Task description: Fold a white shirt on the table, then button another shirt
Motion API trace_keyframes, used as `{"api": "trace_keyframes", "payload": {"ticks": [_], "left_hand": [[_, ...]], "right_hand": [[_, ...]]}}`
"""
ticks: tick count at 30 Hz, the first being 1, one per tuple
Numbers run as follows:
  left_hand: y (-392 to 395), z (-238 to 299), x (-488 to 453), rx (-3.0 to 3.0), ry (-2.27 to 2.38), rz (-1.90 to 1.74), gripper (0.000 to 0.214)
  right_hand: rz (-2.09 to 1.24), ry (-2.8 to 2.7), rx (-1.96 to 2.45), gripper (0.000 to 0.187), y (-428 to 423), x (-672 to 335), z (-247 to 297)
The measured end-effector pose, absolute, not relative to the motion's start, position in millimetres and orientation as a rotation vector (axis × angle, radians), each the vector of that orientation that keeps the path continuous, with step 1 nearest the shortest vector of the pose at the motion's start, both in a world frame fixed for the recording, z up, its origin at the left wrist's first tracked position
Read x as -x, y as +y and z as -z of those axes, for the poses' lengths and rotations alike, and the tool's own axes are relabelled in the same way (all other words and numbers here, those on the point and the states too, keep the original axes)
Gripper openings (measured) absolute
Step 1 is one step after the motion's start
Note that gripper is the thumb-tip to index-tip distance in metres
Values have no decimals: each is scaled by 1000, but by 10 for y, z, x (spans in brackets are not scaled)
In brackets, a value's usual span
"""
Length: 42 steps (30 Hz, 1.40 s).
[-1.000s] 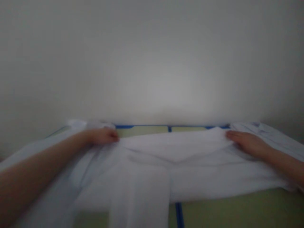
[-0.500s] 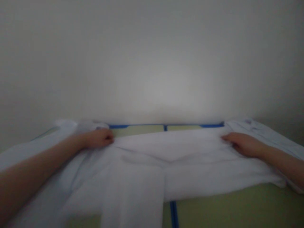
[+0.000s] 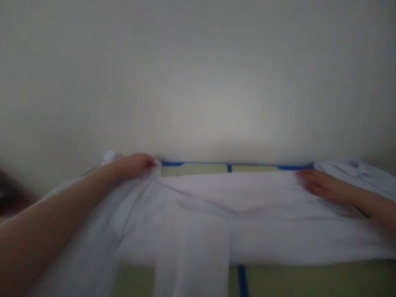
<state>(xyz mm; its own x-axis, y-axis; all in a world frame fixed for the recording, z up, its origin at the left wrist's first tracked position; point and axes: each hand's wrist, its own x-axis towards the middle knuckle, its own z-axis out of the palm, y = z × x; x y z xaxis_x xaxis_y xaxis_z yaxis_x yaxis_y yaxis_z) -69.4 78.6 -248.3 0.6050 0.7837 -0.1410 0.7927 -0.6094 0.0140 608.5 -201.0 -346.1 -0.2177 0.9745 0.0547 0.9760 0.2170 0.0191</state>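
Observation:
A white garment [image 3: 262, 194], blurred, lies stretched from side to side across the green surface. A long, sleeve-like strip of it hangs down toward me in the middle. At the left, my left hand [image 3: 139, 163] is closed on a bit of the cloth at its far edge, lifting it slightly. My right hand [image 3: 324, 185] lies with fingers stretched out flat on the fabric at the far right. More bunched white cloth [image 3: 352, 169] sits just beyond my right hand.
The green surface [image 3: 309, 276] has blue strips [image 3: 243, 280] across it and a blue far edge [image 3: 297, 168]. Right behind that edge stands a plain pale wall [image 3: 198, 82]. A dark blurred shape [image 3: 12, 189] shows at the far left.
My left hand has moved up slightly, raising the cloth at the left. My right hand has gone from pinching the garment to lying flat on it. The view has shifted left.

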Motion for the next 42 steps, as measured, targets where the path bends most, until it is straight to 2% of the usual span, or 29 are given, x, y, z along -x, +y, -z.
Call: {"api": "trace_keyframes", "payload": {"ticks": [4,6,10,15,22,29,35,42], "left_hand": [[380,2616,418,-2771,1120,104,52],[76,2780,267,-2721,965,219,62],[-290,3073,179,-2701,973,323,75],[-177,3135,176,-2692,981,145,60],[164,3143,-151,-2729,1201,-138,48],[468,3084,-251,-2710,1092,170,48],[711,3027,-259,-2627,1078,177,44],[995,3180,-244,-2688,1173,120,47]], "right_hand": [[124,-2425,1913,57,-1927,-6007,3496],[112,-2457,1896,59,-1937,-5966,3571],[55,-2431,1919,58,-2022,-5971,3778],[-12,-2338,1965,51,-1898,-6089,3772],[83,-2358,1916,41,-1453,-6082,3648],[-185,-2253,2004,35,-1373,-6130,3708],[-335,-2084,2105,30,-1294,-6062,3537],[-343,-2085,2219,46,-1017,-6179,3621]]}}
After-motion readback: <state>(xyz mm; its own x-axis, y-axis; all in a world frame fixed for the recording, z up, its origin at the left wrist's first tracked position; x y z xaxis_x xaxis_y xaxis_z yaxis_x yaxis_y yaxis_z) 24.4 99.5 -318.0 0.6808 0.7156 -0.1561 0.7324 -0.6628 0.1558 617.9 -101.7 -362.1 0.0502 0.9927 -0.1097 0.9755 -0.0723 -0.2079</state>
